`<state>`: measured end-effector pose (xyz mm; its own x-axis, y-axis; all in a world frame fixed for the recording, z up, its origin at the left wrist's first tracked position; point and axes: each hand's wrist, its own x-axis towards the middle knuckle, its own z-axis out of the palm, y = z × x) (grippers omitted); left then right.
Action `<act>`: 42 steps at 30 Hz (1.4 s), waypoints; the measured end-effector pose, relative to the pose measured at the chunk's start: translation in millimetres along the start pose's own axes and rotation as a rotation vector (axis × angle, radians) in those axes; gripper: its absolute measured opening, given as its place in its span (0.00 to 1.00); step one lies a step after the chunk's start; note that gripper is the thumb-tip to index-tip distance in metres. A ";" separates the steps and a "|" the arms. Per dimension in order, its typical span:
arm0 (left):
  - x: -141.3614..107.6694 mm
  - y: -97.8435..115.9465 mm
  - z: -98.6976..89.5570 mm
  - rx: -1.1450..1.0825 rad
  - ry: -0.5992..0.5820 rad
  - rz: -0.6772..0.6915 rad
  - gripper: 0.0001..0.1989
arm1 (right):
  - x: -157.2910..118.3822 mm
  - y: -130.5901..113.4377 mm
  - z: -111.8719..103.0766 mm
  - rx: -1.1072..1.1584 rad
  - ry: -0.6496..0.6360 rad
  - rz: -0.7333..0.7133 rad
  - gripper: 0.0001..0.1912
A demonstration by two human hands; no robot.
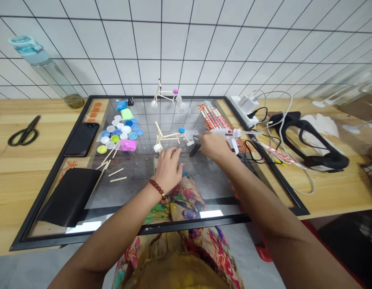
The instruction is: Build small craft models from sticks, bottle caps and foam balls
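Observation:
My left hand (168,169), with a red bead bracelet on its wrist, is at the near edge of a small stick frame (169,137). Its fingers reach towards the frame's white wheel; whether they pinch anything is hidden. A blue cap (181,130) sits on top of the frame, and white wheels show at its ends. My right hand (213,145) is to the right of the frame, its fingers curled beside a small dark block (195,148); what it grips is too small to tell. Just beyond that hand lies a white glue gun (232,138).
Coloured caps (116,131), pink clay (128,145) and loose sticks (116,172) lie left. Behind stands another stick frame (166,96). Red-striped sticks (214,116), a power strip (244,110) and cables are right. Scissors (25,131), a phone (82,139) and a bottle (50,72) are far left.

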<state>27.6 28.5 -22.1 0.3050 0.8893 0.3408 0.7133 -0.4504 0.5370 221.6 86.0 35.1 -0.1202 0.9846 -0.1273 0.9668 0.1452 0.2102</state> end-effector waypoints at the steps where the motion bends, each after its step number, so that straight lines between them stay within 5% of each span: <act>1: 2.2 -3.5 0.8 -0.004 0.007 -0.039 0.25 | -0.3 0.3 1.3 0.004 -0.001 -0.006 0.21; 42: 2.2 0.1 1.2 0.074 -0.129 -0.068 0.27 | 6.5 -2.8 -1.2 0.007 -0.019 0.005 0.19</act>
<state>29.1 30.5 -22.2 0.3294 0.9225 0.2013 0.7780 -0.3860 0.4957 217.8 92.1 34.8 -0.1112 0.9831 -0.1452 0.9690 0.1397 0.2037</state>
